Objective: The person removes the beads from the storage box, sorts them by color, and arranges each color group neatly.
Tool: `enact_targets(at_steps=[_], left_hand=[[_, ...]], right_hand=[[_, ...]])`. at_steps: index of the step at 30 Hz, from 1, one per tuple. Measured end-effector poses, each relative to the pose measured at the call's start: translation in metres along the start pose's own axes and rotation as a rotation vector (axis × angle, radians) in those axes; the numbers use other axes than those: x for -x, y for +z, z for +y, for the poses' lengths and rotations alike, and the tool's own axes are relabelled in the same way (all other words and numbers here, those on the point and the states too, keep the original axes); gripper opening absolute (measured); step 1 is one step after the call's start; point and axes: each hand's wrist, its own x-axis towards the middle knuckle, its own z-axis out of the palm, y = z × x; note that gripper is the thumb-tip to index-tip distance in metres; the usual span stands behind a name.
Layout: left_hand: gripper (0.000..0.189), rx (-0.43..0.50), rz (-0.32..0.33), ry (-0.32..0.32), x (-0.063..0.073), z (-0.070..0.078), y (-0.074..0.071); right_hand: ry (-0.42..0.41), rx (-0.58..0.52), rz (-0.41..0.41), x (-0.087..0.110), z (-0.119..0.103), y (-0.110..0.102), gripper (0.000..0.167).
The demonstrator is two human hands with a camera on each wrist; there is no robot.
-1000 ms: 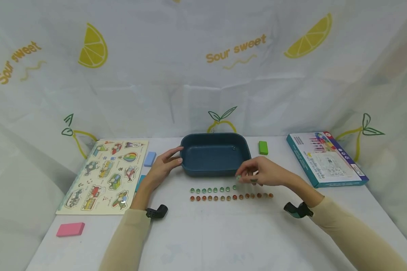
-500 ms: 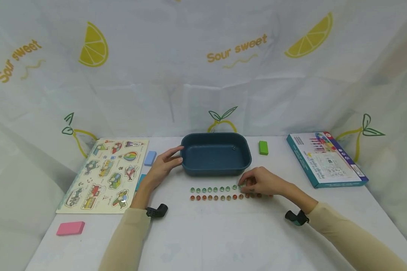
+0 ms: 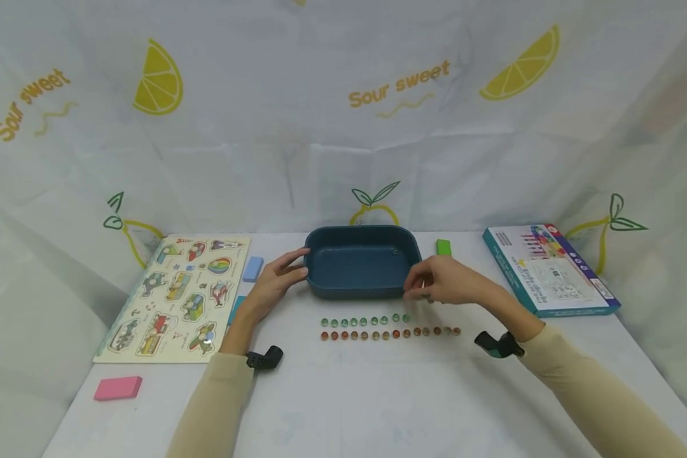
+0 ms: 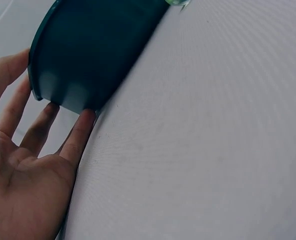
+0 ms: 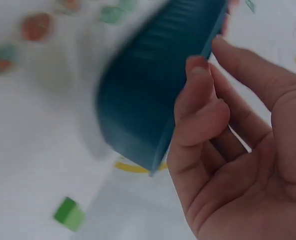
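A dark blue rectangular basin point(image 3: 360, 291) stands at the table's far side, with one small clear marble point(image 3: 394, 252) in its back right corner. My left hand point(image 3: 275, 283) touches the basin's left end; in the left wrist view its straight fingers point(image 4: 80, 135) rest against the outer wall. Over the basin's front right corner is my right hand point(image 3: 443, 280), fingers loosely bent, nothing visible between them. In front of the basin lie a row of green glass marbles point(image 3: 363, 322) and, nearer, a longer row of orange and amber marbles point(image 3: 375, 335).
At left lies a picture puzzle board point(image 3: 177, 299), with a blue block point(image 3: 253, 268) beside it and a pink block point(image 3: 117, 388) nearer. A green block point(image 3: 443, 247) sits behind my right hand. A flat printed box point(image 3: 549, 270) lies at right. A white printed curtain backs the table.
My right hand lowered a green marble to the right end of the green row, let go, then rose back to the basin's front right corner. My left hand stayed put.
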Motion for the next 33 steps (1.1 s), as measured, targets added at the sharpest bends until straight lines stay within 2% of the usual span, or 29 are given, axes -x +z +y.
enact_targets(at_steps=[4,7,11,14,19,23,26,33], left_hand=[[0.054,0.013,0.001,-0.006,0.0,-0.001,0.0],[0.055,0.019,0.001,-0.011,0.001,-0.003,-0.002],[0.055,0.017,0.002,-0.009,0.001,-0.006,-0.002],[0.055,0.007,0.002,-0.006,0.0,-0.006,-0.001],[0.054,0.002,0.001,0.002,-0.001,-0.003,-0.001],[0.054,0.003,-0.002,-0.005,-0.001,-0.001,0.0],[0.054,0.0,-0.006,-0.01,0.0,0.0,0.0],[0.055,-0.002,0.002,-0.016,0.0,0.0,0.001]], right_hand=[[0.076,-0.018,0.073,-0.031,-0.01,-0.021,0.02],[0.146,0.009,0.08,-0.062,-0.011,-0.03,0.026],[0.235,0.129,0.052,-0.096,-0.006,-0.032,0.025],[0.301,0.221,0.047,-0.113,-0.003,-0.03,0.018],[0.424,0.351,0.05,-0.129,-0.005,-0.024,0.005],[0.521,0.361,0.011,-0.137,-0.005,-0.018,0.009],[0.544,0.352,0.005,-0.141,-0.004,-0.014,0.014],[0.536,0.374,0.008,-0.147,-0.002,-0.005,0.024]])
